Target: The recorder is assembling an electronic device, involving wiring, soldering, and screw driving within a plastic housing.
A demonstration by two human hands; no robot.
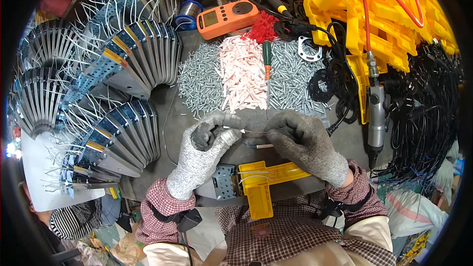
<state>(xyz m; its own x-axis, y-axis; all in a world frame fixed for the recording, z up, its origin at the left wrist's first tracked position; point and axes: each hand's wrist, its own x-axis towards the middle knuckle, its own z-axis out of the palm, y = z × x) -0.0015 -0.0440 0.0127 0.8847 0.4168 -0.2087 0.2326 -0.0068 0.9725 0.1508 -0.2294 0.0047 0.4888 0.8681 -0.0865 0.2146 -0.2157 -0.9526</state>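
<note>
Between the gloved thumb and fingers of my left hand (pixel 209 135) is a small white piece (pixel 239 130), too small to name exactly. A thin brownish wire (pixel 255 132) runs from it to my right hand (pixel 298 138), whose gloved fingers pinch its other end. Just below, a short cable end (pixel 258 146) with blue and whitish parts sticks out from under the right-hand fingers. On the table's near edge lies a yellow plastic housing (pixel 258 202) with white leads across it. A perforated metal plate (pixel 225 182) sits against its left side.
Fanned stacks of metal plates (pixel 140 54) stand left. Screw piles (pixel 199 76) flank pink-white pieces (pixel 241 69); a screwdriver (pixel 267 59) lies among them. Behind are an orange meter (pixel 226 18) and solder spool (pixel 188 15). A pneumatic driver (pixel 376 118), black cables (pixel 423 118) and yellow housings (pixel 340 5) occupy the right.
</note>
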